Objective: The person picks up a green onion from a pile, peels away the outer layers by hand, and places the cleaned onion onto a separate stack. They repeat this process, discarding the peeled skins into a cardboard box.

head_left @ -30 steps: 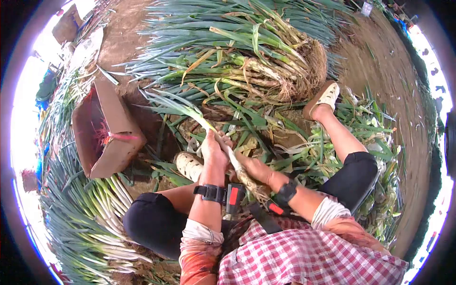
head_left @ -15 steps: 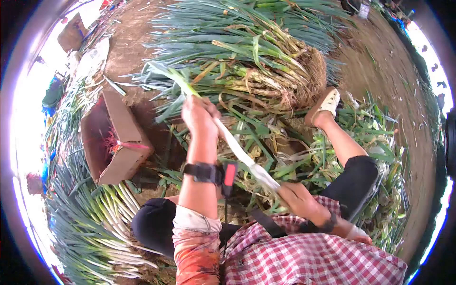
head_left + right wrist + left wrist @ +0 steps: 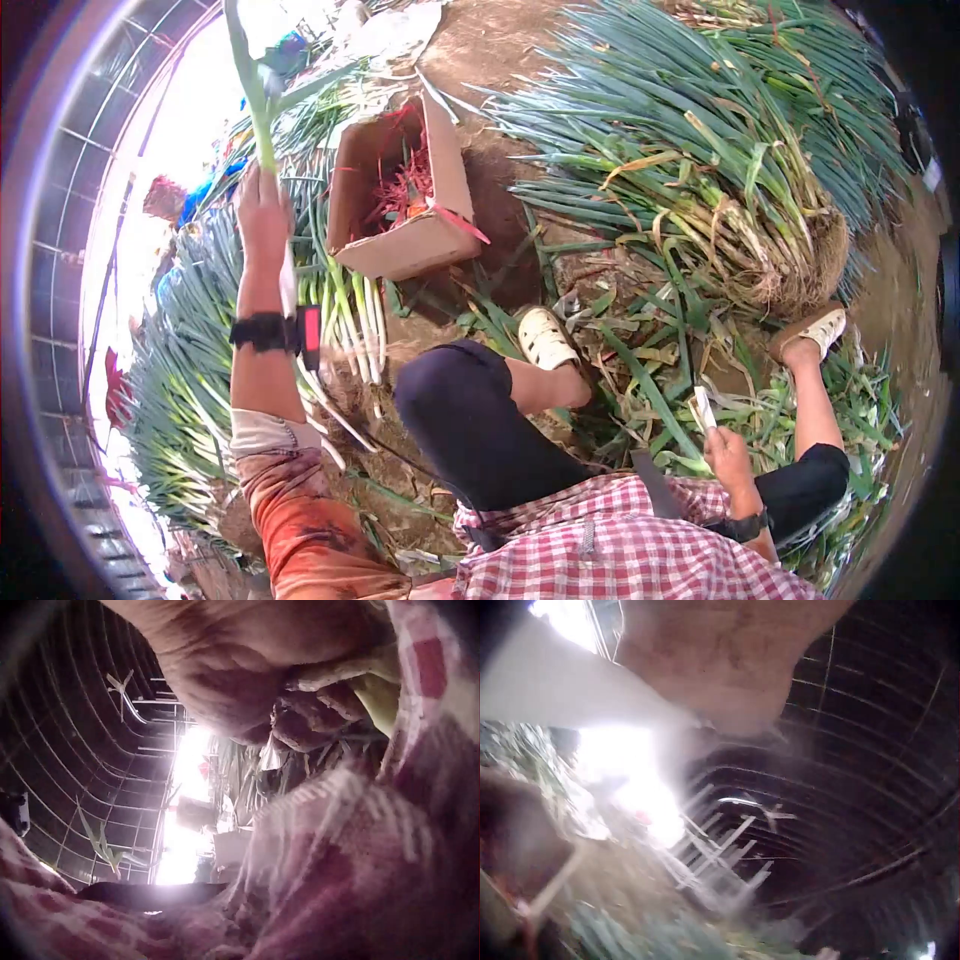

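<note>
At the upper left of the head view, my left hand [image 3: 263, 218] grips a long green onion [image 3: 262, 135], leaves above the fist and white stem below, over a pile of cleaned green onions [image 3: 195, 370]. In the left wrist view the hand [image 3: 720, 660] is blurred beside the pale stem [image 3: 562, 686]. My right hand [image 3: 730, 458], low near the right knee, is curled round a small whitish piece [image 3: 703, 408]. The right wrist view shows that hand [image 3: 255, 667] with curled fingers by a pale green piece [image 3: 379, 701].
A cardboard box [image 3: 410, 245] with red ties stands between the cleaned pile and a large heap of rooted onions [image 3: 740, 190]. Leaf scraps [image 3: 650, 350] cover the ground around the feet. Checked cloth [image 3: 337, 877] fills the lower right wrist view.
My left hand has swung left with the onion, away from the right hand, which has left the stem and stays low at the right. The head view has turned left.
</note>
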`<act>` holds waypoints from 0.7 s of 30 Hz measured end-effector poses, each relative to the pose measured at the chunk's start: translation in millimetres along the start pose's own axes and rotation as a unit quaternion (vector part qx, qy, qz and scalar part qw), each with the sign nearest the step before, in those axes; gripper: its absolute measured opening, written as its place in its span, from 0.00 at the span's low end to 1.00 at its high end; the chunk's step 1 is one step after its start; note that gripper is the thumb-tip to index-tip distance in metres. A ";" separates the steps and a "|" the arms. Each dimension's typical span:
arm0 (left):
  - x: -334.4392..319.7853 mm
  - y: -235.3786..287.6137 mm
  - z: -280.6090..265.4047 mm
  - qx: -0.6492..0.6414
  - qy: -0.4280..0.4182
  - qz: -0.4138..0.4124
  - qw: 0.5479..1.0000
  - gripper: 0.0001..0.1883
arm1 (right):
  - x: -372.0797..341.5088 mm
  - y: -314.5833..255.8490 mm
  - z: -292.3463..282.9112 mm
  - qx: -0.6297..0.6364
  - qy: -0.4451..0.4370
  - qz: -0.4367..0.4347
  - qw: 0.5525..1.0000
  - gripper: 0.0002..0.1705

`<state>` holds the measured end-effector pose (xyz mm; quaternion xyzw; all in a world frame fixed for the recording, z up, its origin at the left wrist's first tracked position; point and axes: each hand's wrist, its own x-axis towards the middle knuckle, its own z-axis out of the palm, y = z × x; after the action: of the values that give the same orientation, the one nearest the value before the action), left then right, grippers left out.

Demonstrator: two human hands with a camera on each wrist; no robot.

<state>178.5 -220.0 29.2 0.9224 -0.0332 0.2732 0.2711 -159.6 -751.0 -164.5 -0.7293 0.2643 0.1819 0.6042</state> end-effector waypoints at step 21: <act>-127.6 217.9 88.5 -0.547 -0.340 -0.206 0.737 0.20 | 177.4 -8.9 -8.6 -0.410 0.154 -0.161 0.884 0.22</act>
<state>67.6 -462.4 5.4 0.6308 -0.0764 -0.1863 0.7494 -13.8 -787.7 -259.5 -0.9635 0.1346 0.0600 0.2237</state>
